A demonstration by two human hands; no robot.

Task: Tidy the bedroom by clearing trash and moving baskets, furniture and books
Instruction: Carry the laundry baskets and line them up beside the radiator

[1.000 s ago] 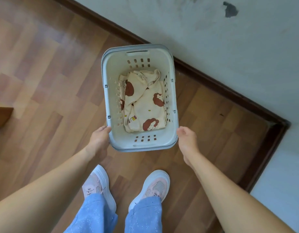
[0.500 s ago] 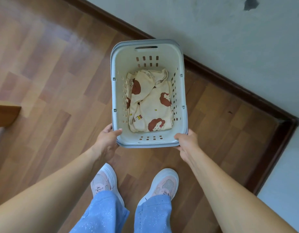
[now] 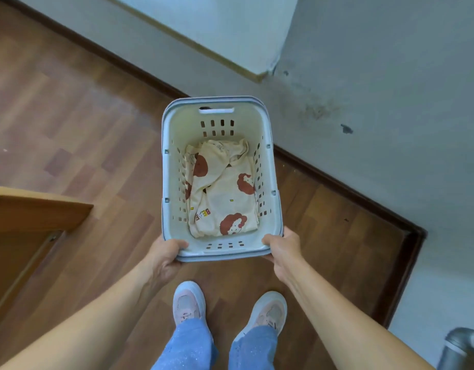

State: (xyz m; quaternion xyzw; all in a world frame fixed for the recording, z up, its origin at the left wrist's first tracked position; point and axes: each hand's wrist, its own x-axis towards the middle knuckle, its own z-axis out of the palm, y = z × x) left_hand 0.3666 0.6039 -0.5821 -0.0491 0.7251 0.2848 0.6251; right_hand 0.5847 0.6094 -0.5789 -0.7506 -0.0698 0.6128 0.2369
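Observation:
A pale grey plastic laundry basket with slotted walls is held above the wooden floor in front of me. Inside lies a folded cream garment printed with brown cartoon figures. My left hand grips the near left corner of the rim, thumb hooked over the edge. At the near right corner my right hand grips the rim the same way. The basket's far end points toward the wall.
A grey wall with a dark baseboard runs diagonally behind the basket and turns a corner at the right. A window sill juts out above. A wooden furniture edge stands at the left. A metal bin sits at bottom right.
Both hands went from touching the basket's near corners to gripping the rim. The view tilted up, bringing the window sill, more of the wooden furniture and the metal bin into sight.

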